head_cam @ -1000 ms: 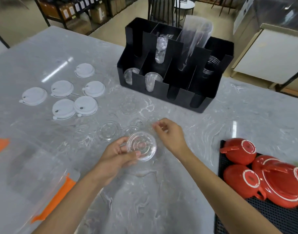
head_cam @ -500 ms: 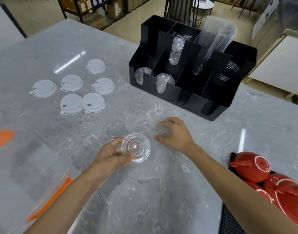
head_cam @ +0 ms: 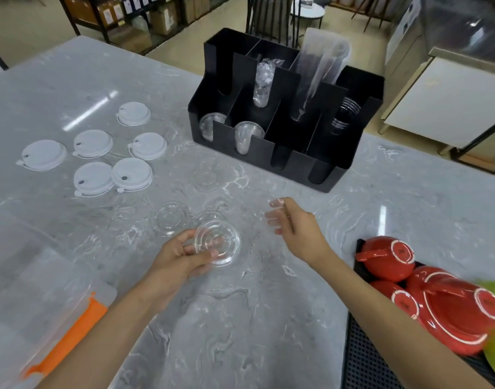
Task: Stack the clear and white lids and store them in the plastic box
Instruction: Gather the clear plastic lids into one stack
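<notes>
The left hand (head_cam: 178, 259) holds a stack of clear lids (head_cam: 217, 242) just above the grey tabletop (head_cam: 240, 318), thumb and fingers pinching the stack's near-left rim. The right hand (head_cam: 294, 223) hovers to the right of the stack, blurred; a faint clear lid seems to sit at its fingertips (head_cam: 277, 203), but whether its grip has closed on it cannot be told.

More clear lids lie flat on the tabletop: one (head_cam: 171, 219) just left of the held stack, one partly hidden behind the stack, and a faint one (head_cam: 209, 175) farther back, near the black organizer (head_cam: 282, 153).

Six white lids (head_cam: 93, 143) lie spread out on the far left of the tabletop, two of them (head_cam: 111, 178) touching or overlapping at the near edge of the group.

The plastic box (head_cam: 35, 299), clear with orange latches (head_cam: 69, 338), sits at the near left corner, well apart from the lids.

The organizer holds clear cups in its compartments. Red cups and dishes (head_cam: 437, 293) sit upside down on a black mat (head_cam: 364, 360) at the right.
</notes>
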